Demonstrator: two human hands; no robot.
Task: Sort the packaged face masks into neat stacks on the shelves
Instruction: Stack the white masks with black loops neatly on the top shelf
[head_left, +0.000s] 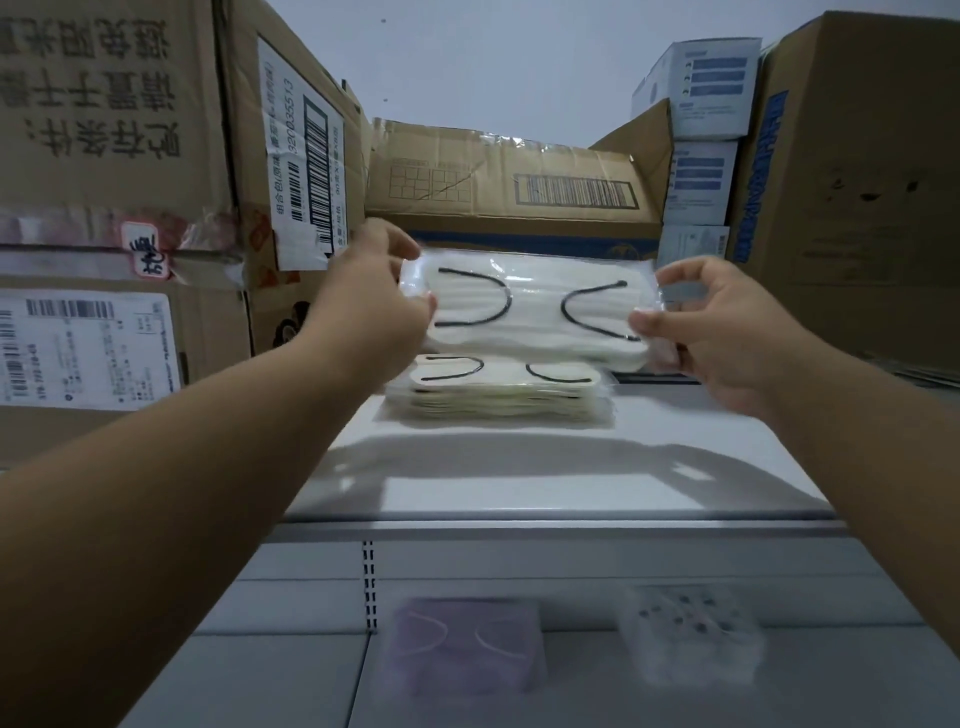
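While left hand (374, 291) and right hand (711, 322) pinch mask pack (535, 317) ends: light, floppy, slippery film; hold edges, lower flat onto stack (498, 395).

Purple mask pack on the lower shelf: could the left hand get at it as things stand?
Probably not yet: the left hand and right hand both hold the white mask pack. Nothing covers the purple mask pack.

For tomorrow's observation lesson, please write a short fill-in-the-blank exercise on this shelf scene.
1. The clear-wrapped pack of white masks with black ear loops is held by ___ hands.
2. It hovers above a stack of matching packs on the ___ shelf.
3. The lower shelf's left pack is ___ in colour.

Missing words: two; upper; purple
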